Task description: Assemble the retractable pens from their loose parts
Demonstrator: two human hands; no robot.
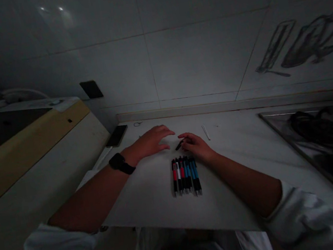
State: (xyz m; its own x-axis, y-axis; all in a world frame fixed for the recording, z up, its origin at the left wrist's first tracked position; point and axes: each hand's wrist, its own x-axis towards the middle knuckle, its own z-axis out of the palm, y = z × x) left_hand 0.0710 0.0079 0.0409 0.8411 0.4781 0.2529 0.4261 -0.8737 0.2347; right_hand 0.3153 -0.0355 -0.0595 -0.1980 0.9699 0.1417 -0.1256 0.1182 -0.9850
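My left hand (152, 141) is held over the white counter with thumb and fingers apart and nothing between them. A dark watch is on that wrist. Close by, my right hand (197, 146) has its fingers curled around a short black pen-like piece (178, 145), whose tip sticks out to the left; the rest is hidden by the fingers. Just below the hands several click pens lie side by side, tips toward me. Among them are a red pen (174, 176), a white pen (179, 175) and a blue pen (193, 172), all with black grips.
A phone (117, 135) lies at the counter's back left, with a small loop (137, 124) beside it. A thin white stick (206, 132) lies right of my hands. A gas hob (323, 147) is at the right, a pale appliance (48, 155) at the left. Tiled wall behind.
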